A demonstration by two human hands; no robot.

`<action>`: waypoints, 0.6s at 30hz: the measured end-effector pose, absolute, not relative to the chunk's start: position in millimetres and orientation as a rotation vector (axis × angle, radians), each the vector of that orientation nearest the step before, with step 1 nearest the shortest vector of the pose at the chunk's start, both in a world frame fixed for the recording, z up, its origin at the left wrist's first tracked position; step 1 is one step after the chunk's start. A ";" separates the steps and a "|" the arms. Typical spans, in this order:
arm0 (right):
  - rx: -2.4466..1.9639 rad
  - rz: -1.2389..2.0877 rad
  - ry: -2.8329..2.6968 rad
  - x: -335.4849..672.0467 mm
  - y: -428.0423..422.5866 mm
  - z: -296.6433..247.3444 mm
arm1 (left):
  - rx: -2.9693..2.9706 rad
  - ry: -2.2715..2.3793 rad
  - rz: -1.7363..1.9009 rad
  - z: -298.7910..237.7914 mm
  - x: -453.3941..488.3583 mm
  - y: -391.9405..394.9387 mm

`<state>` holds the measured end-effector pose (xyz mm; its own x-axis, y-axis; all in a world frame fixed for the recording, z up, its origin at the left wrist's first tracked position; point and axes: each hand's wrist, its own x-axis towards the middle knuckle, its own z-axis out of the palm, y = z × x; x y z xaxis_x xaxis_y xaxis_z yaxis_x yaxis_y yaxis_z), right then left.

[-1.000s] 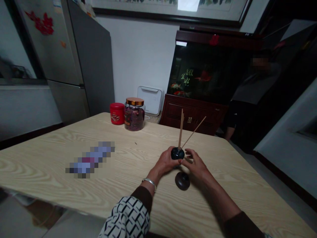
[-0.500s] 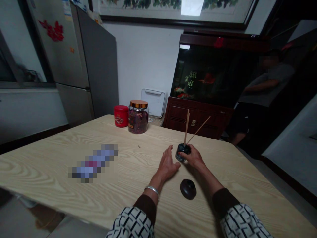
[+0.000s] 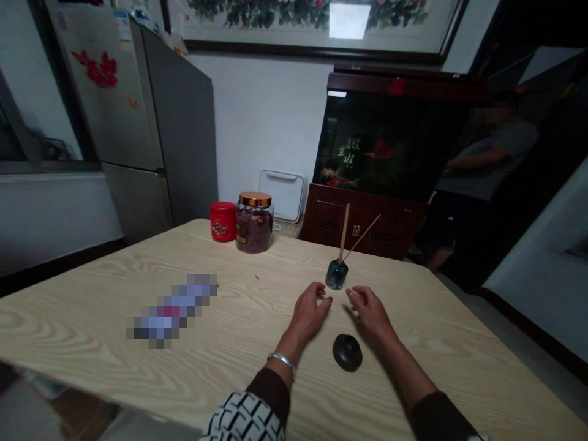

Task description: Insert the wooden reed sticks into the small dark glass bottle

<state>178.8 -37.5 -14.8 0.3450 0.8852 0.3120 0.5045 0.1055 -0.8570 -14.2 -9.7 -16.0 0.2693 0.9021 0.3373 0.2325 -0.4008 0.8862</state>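
A dark glass reed diffuser bottle (image 3: 337, 275) stands upright on the table, with thin wooden sticks (image 3: 344, 236) leaning out of its neck. My left hand (image 3: 311, 311) is just in front of it on the left, fingers curved and apart, holding nothing. On the other side, my right hand (image 3: 369, 311) is off the bottle, its fingers loosely bent with nothing visible in them. Between my forearms lies a round dark brown lid (image 3: 348, 353) with a small knob or hole at its top.
The light wooden table (image 3: 239, 331) bears a red canister (image 3: 223, 222), a jar of dried petals (image 3: 254, 226) with a copper-coloured lid, and a blurred-out flat item (image 3: 172, 309). Behind are a fridge (image 3: 184, 141) and a fish tank (image 3: 376, 141). A person (image 3: 482, 165) stands at right.
My right hand has let go of the diffuser bottle and drawn back toward me. The bottle now stands alone. My left hand has moved slightly, its fingers curling more.
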 end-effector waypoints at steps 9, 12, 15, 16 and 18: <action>-1.353 0.600 -1.136 167.5 -106.9 -15.4 | 1.717 0.920 1.117 -17.4 -26.1 -43.6; -1.343 0.725 -1.047 165.5 -108.2 3.4 | 1.607 0.834 1.025 -7.2 -34.7 -54.7; -1.299 0.839 -1.038 164.4 -117.8 43.9 | 1.470 0.712 0.921 28.6 -47.6 -66.5; -1.250 0.897 -1.055 163.7 -123.5 62.8 | 1.425 0.638 0.937 46.1 -52.2 -70.8; -1.083 0.979 -1.104 161.1 -137.9 106.5 | 1.341 0.462 0.979 86.3 -61.2 -80.7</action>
